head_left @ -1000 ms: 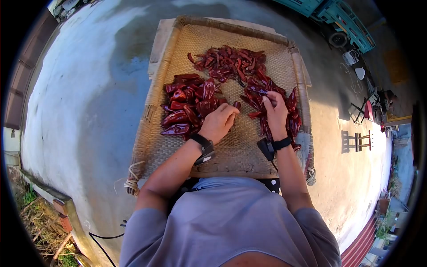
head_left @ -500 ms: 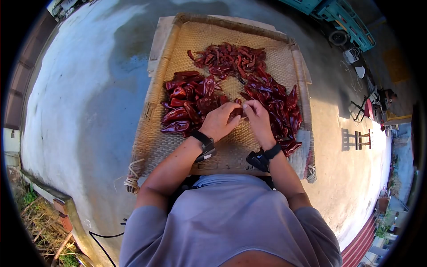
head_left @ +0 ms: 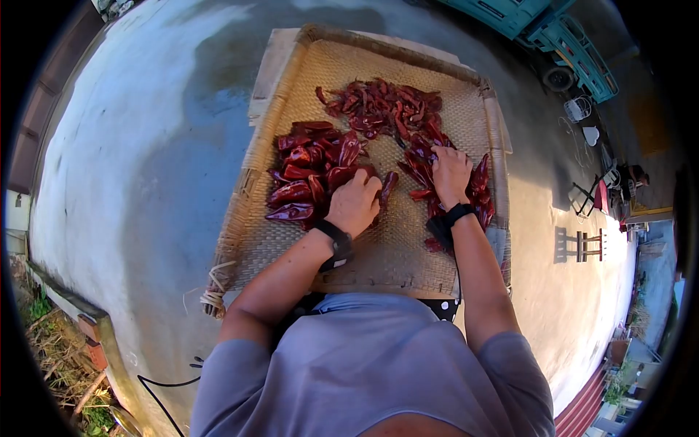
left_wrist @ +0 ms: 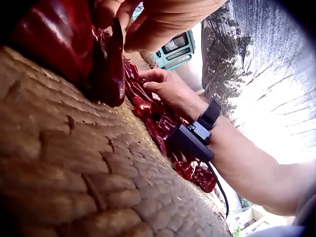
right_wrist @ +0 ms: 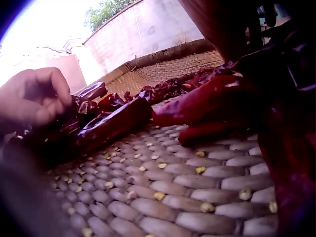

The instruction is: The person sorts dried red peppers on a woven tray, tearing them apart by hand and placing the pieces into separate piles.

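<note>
My left hand [head_left: 354,204] is at the right side of the left pile of whole, glossy dried red chili peppers [head_left: 295,172]. Its curled fingers are at the upper end of a chili pepper [left_wrist: 111,69], which slants down to the mat. In the right wrist view, the left hand's thumb and forefinger [right_wrist: 49,96] bend toward each other. My right hand [head_left: 451,175] lies over the right pile of chili peppers [head_left: 480,182], with fingertips among them. The left wrist view shows its thumb and forefinger extended and slightly apart at the peppers.
A rimmed woven tray [head_left: 408,247] carries the piles, with smaller shrivelled chilies [head_left: 389,102] at its far end. Pale seeds [right_wrist: 159,196] dot the weave. Concrete ground surrounds the tray. A teal vehicle [head_left: 575,51] and a small stool [head_left: 591,245] are off to the right.
Half a second ago both hands met over the tray's middle. The right hand has since moved right onto the right pile; the left has drawn slightly back and left.
</note>
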Available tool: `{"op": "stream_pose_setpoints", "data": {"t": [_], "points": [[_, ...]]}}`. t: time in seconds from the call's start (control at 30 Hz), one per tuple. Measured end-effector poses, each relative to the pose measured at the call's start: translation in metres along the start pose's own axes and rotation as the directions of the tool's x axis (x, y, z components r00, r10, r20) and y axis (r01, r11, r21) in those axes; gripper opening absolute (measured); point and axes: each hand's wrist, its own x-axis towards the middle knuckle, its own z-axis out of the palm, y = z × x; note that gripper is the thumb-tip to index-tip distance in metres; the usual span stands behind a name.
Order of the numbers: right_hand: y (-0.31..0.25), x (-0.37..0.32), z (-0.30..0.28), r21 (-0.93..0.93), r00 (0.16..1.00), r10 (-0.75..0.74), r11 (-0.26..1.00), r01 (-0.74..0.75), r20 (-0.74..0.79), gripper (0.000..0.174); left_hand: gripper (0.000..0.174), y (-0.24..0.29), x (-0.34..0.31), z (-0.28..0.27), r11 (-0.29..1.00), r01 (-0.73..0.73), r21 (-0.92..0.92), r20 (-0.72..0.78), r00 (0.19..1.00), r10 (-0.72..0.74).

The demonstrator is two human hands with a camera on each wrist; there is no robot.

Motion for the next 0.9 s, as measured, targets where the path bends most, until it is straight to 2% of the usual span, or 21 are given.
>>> {"op": "stream_pose_setpoints", "data": {"t": [0.07,0.27,0.3,0.4,0.5,0.6,0.7,0.8,0.9], "points": [[0.002,0.003,-0.002,-0.015,0.997,0.061,0.998,-0.061,0.049,0.031,0.020,0.003,0.001,-0.002,0.995,0.005,-0.100,-0.054,0.998,-0.010],[-0.008,-0.010,-0.012,0.039,0.994,0.041,0.999,-0.037,-0.100,0.026,0.012,0.004,0.002,-0.001,0.984,-0.040,-0.174,-0.094,0.995,0.024],[-0.009,-0.011,-0.009,-0.020,0.997,0.048,0.999,-0.050,-0.058,0.026,0.012,0.005,0.002,-0.002,0.983,-0.036,-0.181,-0.093,0.995,0.019],[-0.012,-0.009,-0.007,-0.027,0.997,0.069,0.997,-0.067,0.042,0.029,0.012,0.004,0.004,-0.005,0.980,-0.036,-0.197,-0.101,0.995,0.016],[-0.018,-0.008,-0.011,-0.012,0.989,0.113,0.994,-0.112,0.099,0.031,0.012,0.002,0.004,-0.004,0.973,-0.070,-0.218,-0.115,0.992,0.046],[-0.020,-0.010,-0.010,0.048,0.985,0.088,0.994,-0.096,0.146,0.030,0.012,0.005,0.003,-0.008,0.969,-0.103,-0.226,-0.115,0.990,0.078],[-0.021,-0.010,-0.011,0.090,0.983,0.104,0.989,-0.119,0.148,0.024,0.012,0.007,0.003,-0.008,0.970,-0.087,-0.228,-0.068,0.995,0.073],[-0.019,-0.016,-0.002,0.052,0.996,0.050,0.997,-0.054,0.074,0.020,0.011,0.005,0.003,-0.007,0.971,-0.071,-0.226,-0.043,0.997,0.063],[-0.021,-0.019,-0.001,0.149,0.973,0.134,0.975,-0.163,0.186,0.019,0.011,0.004,0.004,-0.007,0.970,-0.074,-0.232,-0.045,0.997,0.066]]}}
